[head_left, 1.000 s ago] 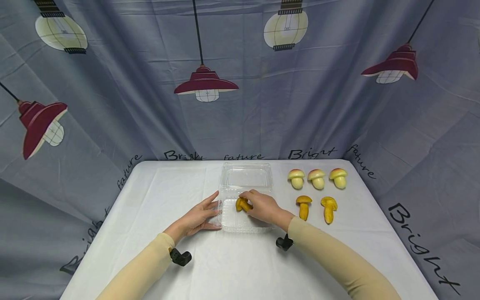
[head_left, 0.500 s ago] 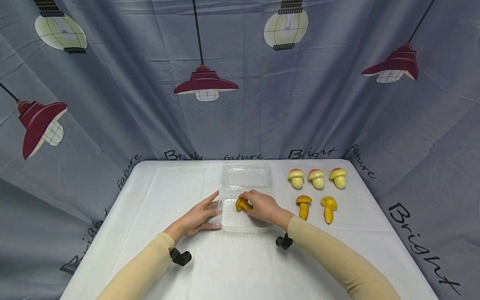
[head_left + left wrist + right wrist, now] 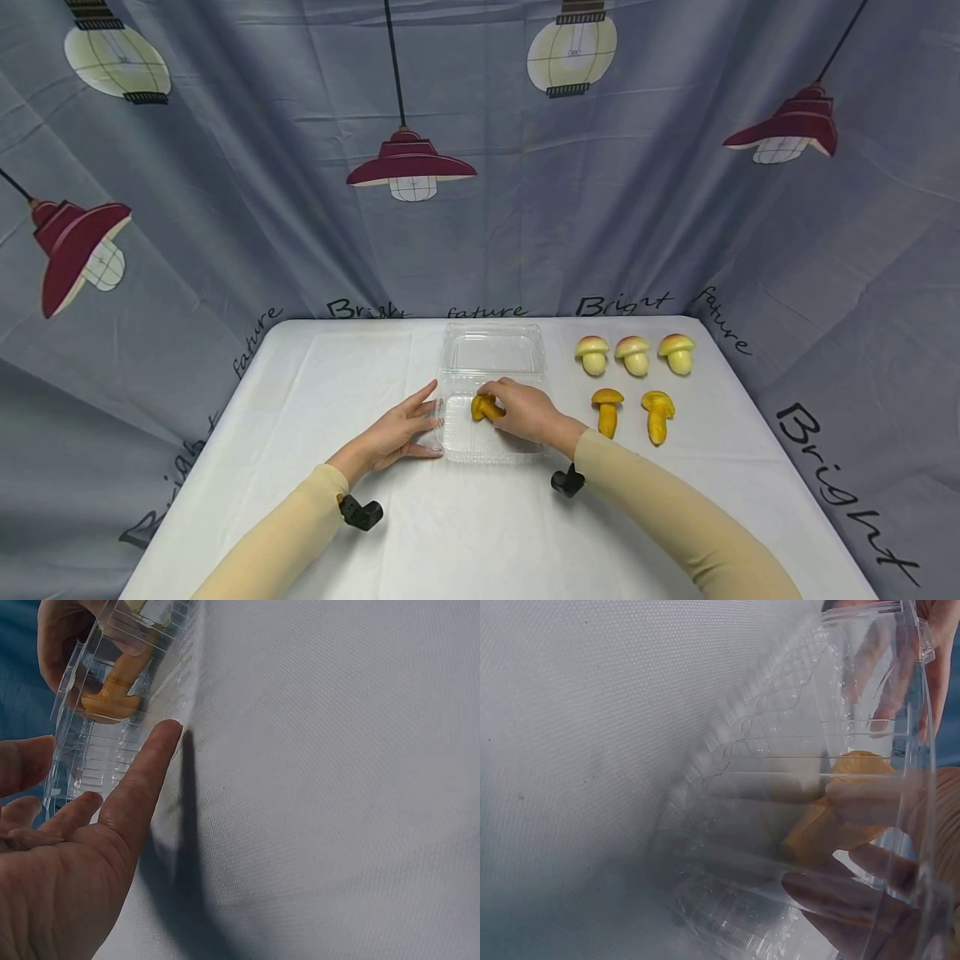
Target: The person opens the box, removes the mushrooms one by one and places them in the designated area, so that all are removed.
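An orange-brown toy mushroom [image 3: 486, 407] lies inside the base of a clear plastic clamshell box [image 3: 467, 446]. My right hand [image 3: 527, 412] reaches into the box from the right and grips the mushroom's stem between thumb and fingers. In the right wrist view the mushroom [image 3: 847, 799] shows through the clear wall. My left hand [image 3: 395, 432] touches the box's left side with its fingers spread and fairly straight. The left wrist view has the mushroom [image 3: 116, 694] behind the ribbed wall, just beyond the left hand [image 3: 90, 847]. The hinged lid [image 3: 492, 350] lies open at the back.
Right of the box, two orange-brown mushrooms [image 3: 657, 417] lie in a front row. Three pale mushrooms with reddish caps [image 3: 633, 357] form a row behind them. A white cloth [image 3: 330, 358] covers the table, and a patterned curtain [image 3: 480, 242] hangs behind it.
Both hands and the mushroom stay in place in the box. The head view has tilted very slightly.
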